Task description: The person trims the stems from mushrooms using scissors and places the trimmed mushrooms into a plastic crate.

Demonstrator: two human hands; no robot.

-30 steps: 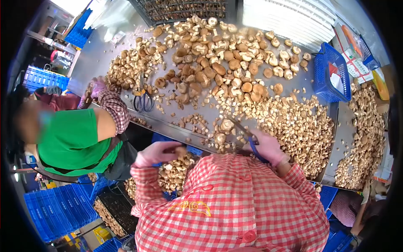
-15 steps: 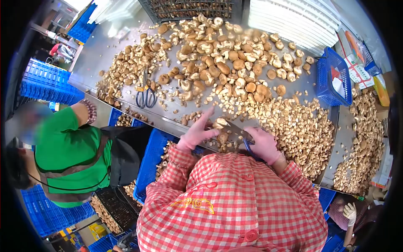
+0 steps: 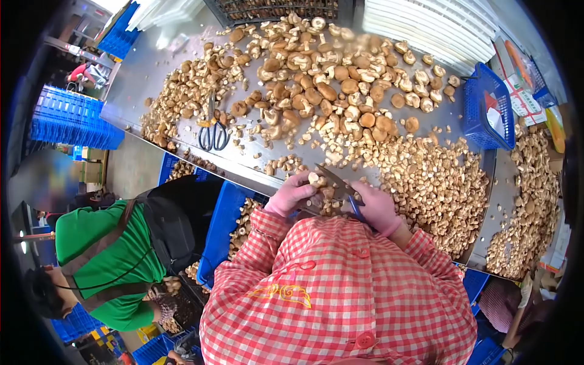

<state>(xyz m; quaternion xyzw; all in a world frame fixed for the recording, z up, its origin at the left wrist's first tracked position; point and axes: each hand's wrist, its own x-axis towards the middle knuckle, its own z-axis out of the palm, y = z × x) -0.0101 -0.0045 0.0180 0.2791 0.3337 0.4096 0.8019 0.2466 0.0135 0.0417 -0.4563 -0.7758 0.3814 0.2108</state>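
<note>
My left hand (image 3: 293, 193), in a pink glove, pinches a mushroom (image 3: 316, 179) near the table's front edge. Just right of it, my right hand (image 3: 376, 207), also gloved in pink, is closed on blue-handled scissors (image 3: 332, 176), whose dark blades point up and left towards the mushroom. Small mushrooms and cut pieces lie beneath the blades. To the right of my right hand spreads a heap of small cut stems (image 3: 435, 188). Larger whole mushrooms (image 3: 316, 91) cover the middle of the metal table (image 3: 137, 79).
Another pair of scissors (image 3: 213, 135) lies at the left front. A blue basket (image 3: 488, 112) stands at the right, and a blue crate (image 3: 222, 222) sits below the table edge. A person in green (image 3: 109, 249) bends at the left. White trays (image 3: 432, 27) are stacked behind.
My left hand has come from the crate side to the table and closed on a mushroom. The scissors have moved close to it. The person in green has turned from the table and bent down.
</note>
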